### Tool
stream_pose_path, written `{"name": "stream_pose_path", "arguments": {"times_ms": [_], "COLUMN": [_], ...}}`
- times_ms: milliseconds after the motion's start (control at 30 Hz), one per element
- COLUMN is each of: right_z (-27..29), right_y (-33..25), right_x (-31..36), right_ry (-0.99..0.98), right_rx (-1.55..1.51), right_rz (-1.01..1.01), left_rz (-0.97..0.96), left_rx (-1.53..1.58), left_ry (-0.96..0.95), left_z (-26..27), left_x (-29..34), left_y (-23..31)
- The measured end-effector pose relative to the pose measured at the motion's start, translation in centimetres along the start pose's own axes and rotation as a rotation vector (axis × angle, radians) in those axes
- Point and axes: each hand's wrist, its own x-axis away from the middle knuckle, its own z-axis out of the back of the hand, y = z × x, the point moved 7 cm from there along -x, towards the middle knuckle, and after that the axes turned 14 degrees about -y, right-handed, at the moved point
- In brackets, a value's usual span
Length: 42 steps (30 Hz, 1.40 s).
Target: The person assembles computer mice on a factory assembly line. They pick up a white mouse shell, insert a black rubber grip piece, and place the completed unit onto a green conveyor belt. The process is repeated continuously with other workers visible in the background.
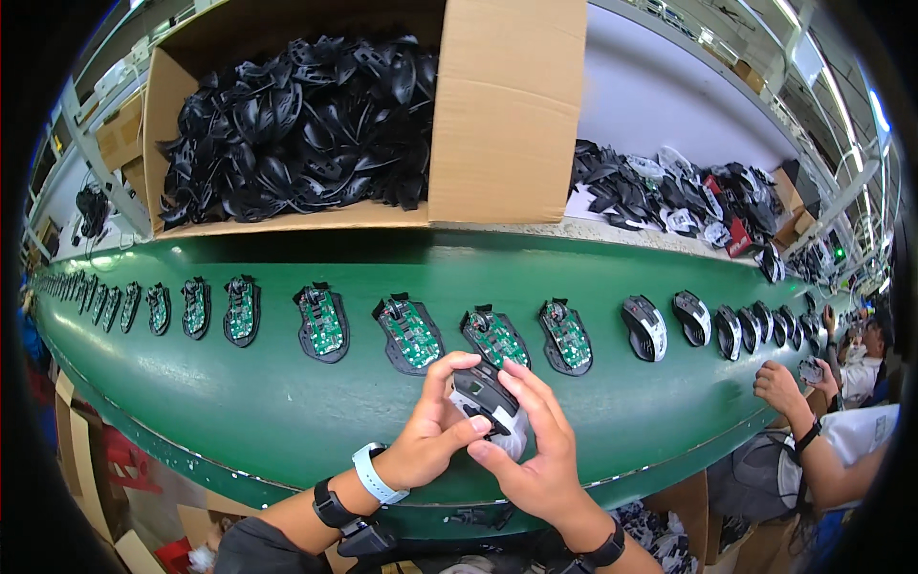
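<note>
Between my two hands, above the near part of the green bench, is a black and silver computer mouse. My left hand grips its left side, with the thumb pressed on the side part. My right hand holds the other side, fingers bent over the top edge and thumb near the lower end. Just beyond my hands, open mouse bases with green circuit boards lie in a row. One base is right of my fingertips. Closed black and silver mice continue the row rightward.
A cardboard box full of black plastic shells stands on a ledge behind the bench. More loose shells are heaped to its right. At the far right, a co-worker's hands are over the bench edge, near a grey backpack.
</note>
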Motion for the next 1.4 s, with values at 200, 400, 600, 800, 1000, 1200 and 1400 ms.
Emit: {"name": "stream_pose_path", "arguments": {"times_ms": [200,400,600,800,1000,1200,1400], "right_z": [0.0,-0.7,-2.6,-9.0,-9.1,-11.2,-5.3], "right_y": [2.5,4.7,1.1,-0.1,-5.3,-0.1,-3.1], "right_x": [1.7,3.1,-3.5,-14.3,-29.1,-34.8,-29.7], "right_ry": [0.075,0.134,-0.003,-0.362,-0.215,-0.283,-0.248], "right_rx": [-0.207,-0.561,-0.650,-0.319,0.587,0.744,-0.015], "right_rz": [-0.049,-0.189,-0.102,-0.107,0.330,0.129,0.071], "left_rz": [-0.019,0.057,-0.155,-0.272,-0.443,-0.406,-0.332], "left_rx": [-0.313,-0.109,-0.082,-0.020,0.052,0.133,0.138], "left_ry": [0.004,0.111,0.264,0.501,0.628,0.562,0.480], "left_z": [0.6,1.2,2.9,11.1,15.3,15.0,13.5], "left_x": [-0.7,0.3,1.1,4.6,6.7,6.4,6.0], "left_y": [0.5,-0.4,5.9,10.6,12.5,11.5,11.6]}}
